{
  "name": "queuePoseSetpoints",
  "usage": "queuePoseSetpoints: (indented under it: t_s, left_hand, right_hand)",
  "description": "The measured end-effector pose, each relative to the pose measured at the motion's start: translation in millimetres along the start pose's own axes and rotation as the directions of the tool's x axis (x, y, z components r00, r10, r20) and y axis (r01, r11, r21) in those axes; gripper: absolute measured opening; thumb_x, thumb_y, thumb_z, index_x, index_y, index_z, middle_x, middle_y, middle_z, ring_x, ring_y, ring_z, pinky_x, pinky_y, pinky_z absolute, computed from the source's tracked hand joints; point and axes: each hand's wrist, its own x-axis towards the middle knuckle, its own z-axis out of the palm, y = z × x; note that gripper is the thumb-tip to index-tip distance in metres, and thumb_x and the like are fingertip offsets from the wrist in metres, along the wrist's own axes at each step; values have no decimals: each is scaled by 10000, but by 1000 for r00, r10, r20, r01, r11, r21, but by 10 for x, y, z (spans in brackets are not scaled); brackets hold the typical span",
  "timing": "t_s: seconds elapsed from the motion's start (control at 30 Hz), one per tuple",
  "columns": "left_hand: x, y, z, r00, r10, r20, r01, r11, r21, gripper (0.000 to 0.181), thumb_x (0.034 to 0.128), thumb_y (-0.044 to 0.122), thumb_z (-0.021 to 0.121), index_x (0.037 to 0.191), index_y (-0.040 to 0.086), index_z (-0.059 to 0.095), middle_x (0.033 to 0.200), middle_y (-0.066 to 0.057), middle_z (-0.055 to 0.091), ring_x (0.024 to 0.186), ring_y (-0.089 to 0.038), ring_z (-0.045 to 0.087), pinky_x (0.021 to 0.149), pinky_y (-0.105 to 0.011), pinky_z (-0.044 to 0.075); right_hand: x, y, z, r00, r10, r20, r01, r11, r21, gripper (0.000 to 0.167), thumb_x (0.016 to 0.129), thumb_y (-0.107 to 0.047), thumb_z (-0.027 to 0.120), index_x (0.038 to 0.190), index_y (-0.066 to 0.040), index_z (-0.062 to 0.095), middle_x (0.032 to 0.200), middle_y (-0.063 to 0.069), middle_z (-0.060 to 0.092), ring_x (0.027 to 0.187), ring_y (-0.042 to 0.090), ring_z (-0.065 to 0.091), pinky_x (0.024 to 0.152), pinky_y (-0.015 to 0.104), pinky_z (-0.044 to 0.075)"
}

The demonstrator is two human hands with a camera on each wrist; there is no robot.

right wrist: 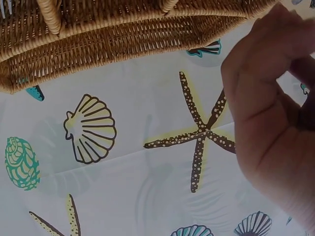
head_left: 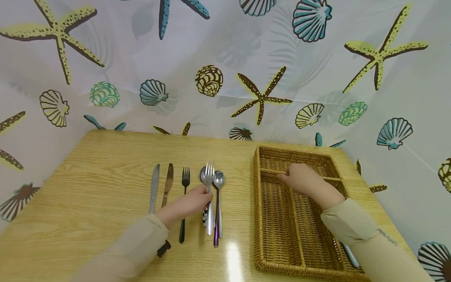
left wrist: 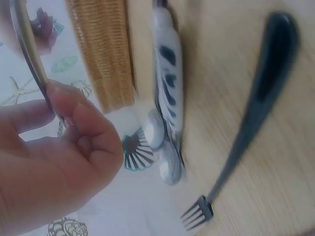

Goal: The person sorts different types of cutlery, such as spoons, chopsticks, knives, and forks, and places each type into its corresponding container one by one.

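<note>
My left hand [head_left: 192, 203] pinches a silver fork [head_left: 209, 178] by its handle, tines pointing away from me. Under the fork lie a spoon with a black-and-white patterned handle [left wrist: 169, 73], a silver spoon [head_left: 219, 180] and a purple handle [head_left: 216, 235]. To the left of them are a black fork [head_left: 185, 178], a copper-coloured knife [head_left: 169, 180] and a silver knife [head_left: 154, 184], the two knives partly hidden by my left arm. Over the wicker basket [head_left: 258, 219], my right hand [head_left: 302, 179] hovers with loosely curled fingers and no visible object in it.
Dividers split the basket into a back compartment and long front ones. A light-blue handle [head_left: 350, 255] lies in its right compartment, partly behind my right sleeve. Below my left sleeve a black handle end [head_left: 163, 248] shows. A shell-patterned cloth [head_left: 218, 109] hangs behind the wooden table [head_left: 116, 164].
</note>
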Motion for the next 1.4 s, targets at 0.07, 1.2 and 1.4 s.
queuePoseSetpoints:
  t_s: [0.07,1.2,1.4]
  left_hand:
    - [-13,48,41,1000,17,5,-17,1000,-15,205,922,81,388,717,93,378,597,8,386,531,-98,317,513,-206,271]
    - [60,351,489,987,133,87,-134,991,5,148,937,113,482,987,-26,479,719,-29,479,544,-100,374,521,-219,339]
    - [80,373,588,982,169,79,-172,985,32,100,934,85,466,943,-14,476,680,5,422,558,-102,376,506,-211,331]
  right_hand:
    - [13,-35,8,1000,-8,7,8,1000,10,423,981,-295,440,593,-139,377,485,-30,347,423,103,345,531,267,381]
    - [107,-655,306,1000,-27,-9,26,997,-77,570,912,-592,413,527,-177,349,527,-33,345,463,117,321,431,256,248]
    - [66,-735,368,992,-126,11,127,991,-42,461,942,-330,491,522,-180,374,506,-54,361,452,92,339,434,234,267]
